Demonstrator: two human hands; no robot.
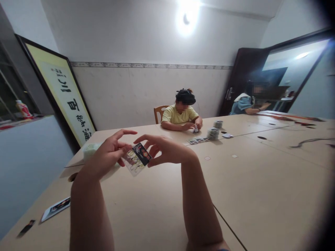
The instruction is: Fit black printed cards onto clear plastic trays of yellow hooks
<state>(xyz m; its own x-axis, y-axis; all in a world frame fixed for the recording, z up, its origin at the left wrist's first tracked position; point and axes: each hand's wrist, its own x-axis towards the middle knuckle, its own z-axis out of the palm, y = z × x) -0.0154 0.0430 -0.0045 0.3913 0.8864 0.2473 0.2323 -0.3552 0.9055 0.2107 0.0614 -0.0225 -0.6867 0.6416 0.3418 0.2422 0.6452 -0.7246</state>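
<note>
Between my hands, above the table, is a small clear packet (136,161) with a black and red label and several hooks showing inside. My left hand (111,151) pinches its upper left side between thumb and fingers. On the right side, the thumb and fingers of my right hand (163,150) close on the label's edge. The packet is tilted. Behind my left wrist, pale stacked packets (90,150) are partly hidden.
A card (55,209) and a small dark piece (27,228) lie at the near left. Across the table (256,181) sits a person in yellow beside stacked packets (213,133); another person sits at the far right. Two small paper squares lie mid-table.
</note>
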